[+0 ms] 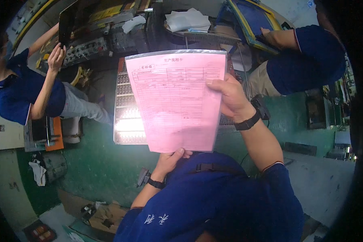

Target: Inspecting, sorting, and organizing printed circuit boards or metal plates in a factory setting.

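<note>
One pink form [175, 101]; two grips clamped on it: left hand [170, 162] at 6 o'clock, right hand [233, 99] at 2 o'clock.

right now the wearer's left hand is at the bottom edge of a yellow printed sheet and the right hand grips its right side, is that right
Not quite: the printed sheet is pink, not yellow, as the head view shows. The left hand is at its bottom edge and the right hand grips its right side, as you said.

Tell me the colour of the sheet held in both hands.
The sheet is pink, showing best in the head view.
</note>
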A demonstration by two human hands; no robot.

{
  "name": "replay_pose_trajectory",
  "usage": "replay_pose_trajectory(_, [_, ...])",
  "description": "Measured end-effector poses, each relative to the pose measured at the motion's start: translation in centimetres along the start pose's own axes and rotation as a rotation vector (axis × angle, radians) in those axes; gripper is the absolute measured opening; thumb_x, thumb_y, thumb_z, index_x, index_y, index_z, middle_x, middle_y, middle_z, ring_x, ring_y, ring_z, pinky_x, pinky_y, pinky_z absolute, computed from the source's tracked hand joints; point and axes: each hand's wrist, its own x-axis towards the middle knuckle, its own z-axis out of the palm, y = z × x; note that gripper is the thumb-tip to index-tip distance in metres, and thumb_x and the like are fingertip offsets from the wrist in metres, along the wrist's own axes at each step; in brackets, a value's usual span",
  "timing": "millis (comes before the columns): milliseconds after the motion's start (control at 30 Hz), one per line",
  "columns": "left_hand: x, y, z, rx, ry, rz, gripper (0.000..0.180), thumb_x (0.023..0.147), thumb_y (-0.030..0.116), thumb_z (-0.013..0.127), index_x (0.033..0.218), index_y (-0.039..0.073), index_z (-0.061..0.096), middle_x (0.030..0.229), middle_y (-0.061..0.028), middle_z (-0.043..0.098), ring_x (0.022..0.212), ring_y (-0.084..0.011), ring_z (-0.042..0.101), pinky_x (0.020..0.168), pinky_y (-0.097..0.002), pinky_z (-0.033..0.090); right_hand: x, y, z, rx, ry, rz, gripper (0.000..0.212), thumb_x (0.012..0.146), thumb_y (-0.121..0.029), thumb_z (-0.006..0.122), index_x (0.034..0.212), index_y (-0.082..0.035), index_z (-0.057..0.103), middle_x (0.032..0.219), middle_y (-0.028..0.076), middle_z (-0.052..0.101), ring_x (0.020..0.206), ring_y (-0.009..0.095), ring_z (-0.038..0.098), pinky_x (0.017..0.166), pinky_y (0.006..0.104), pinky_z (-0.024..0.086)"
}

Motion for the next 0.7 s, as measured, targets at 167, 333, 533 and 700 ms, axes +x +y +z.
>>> replay_pose_trajectory(167, [0.05, -0.28, 0.01, 0.025, -0.001, 0.035, 0.031, 0.102, 0.023, 0.054, 0.115, -0.003, 0.063, 0.1, -0.0132, 0.07, 0.088, -0.0199, 0.066, 0.079, -0.0341, 0.055, 0.5, 0.06, 0.15, -0.027, -0.006, -0.006, 0.031, 0.095, -0.006, 0.05, 0.122, 0.009, 0.057, 0.119, 0.018, 0.064, 0.105, 0.023, 0.065, 0.093, 0.0357, 0.052])
replay_pose_trajectory(333, [-0.09, -0.27, 0.15, -0.024, -0.004, 0.08, 0.027, 0.101, 0.017, 0.053, 0.115, -0.004, 0.063, 0.1, -0.0154, 0.07, 0.089, -0.0205, 0.067, 0.079, -0.0333, 0.056, 0.61, -0.05, 0.59, -0.027, 0.008, -0.019, 0.031, 0.096, -0.008, 0.05, 0.122, 0.009, 0.056, 0.118, 0.018, 0.065, 0.104, 0.023, 0.066, 0.091, 0.0342, 0.053])
replay_pose_trajectory(533, [-0.24, 0.11, 0.27, -0.034, -0.005, 0.079, 0.026, 0.101, 0.016, 0.054, 0.115, -0.003, 0.063, 0.101, -0.0152, 0.07, 0.089, -0.0206, 0.067, 0.079, -0.0337, 0.056, 0.58, -0.16, 0.46, -0.063, -0.005, -0.004, 0.033, 0.097, -0.009, 0.049, 0.123, 0.009, 0.056, 0.118, 0.018, 0.064, 0.104, 0.024, 0.066, 0.091, 0.0351, 0.054])
replay_pose_trajectory(700, [-0.47, 0.02, -0.11, 0.007, -0.035, 0.093, 0.027, 0.1, 0.017, 0.055, 0.116, -0.003, 0.063, 0.101, -0.0152, 0.07, 0.09, -0.021, 0.067, 0.08, -0.034, 0.056, 0.42, -0.09, 0.67, -0.045, 0.002, -0.038, 0.033, 0.097, -0.009, 0.049, 0.124, 0.009, 0.055, 0.119, 0.018, 0.064, 0.105, 0.024, 0.066, 0.091, 0.0353, 0.054])
